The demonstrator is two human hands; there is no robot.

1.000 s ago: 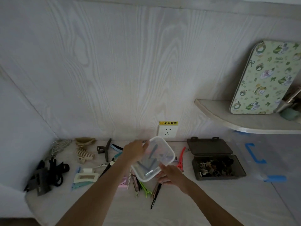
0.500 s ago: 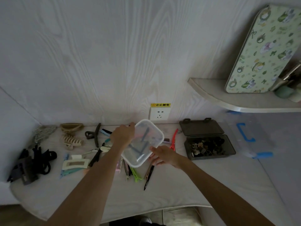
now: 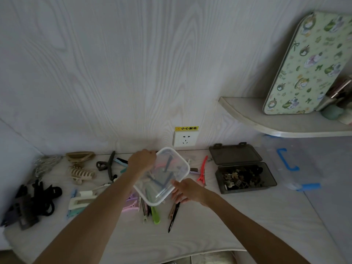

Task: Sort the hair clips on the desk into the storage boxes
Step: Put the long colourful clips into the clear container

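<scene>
Hair clips (image 3: 150, 210) lie scattered on the table (image 3: 228, 225), most of them under and just below my two hands. I see my left hand (image 3: 142, 161) curled over the far left corner of a clear storage box (image 3: 179, 168), fingers closed on its rim. My right hand (image 3: 187, 190) grips the near right edge of the same box, thumb on top, so the box sits tilted between both hands, above the clips. Several long clips show through its clear walls. Just below my right hand a black clip (image 3: 174, 216) points toward me, with a green clip (image 3: 155, 216) beside it. To the right of my right hand lies a red clip (image 3: 202, 168), and farther right an open dark storage box (image 3: 245, 176) holds small clips. Left of my left hand are beige claw clips (image 3: 82, 173) and black claw clips (image 3: 32, 201).
</scene>
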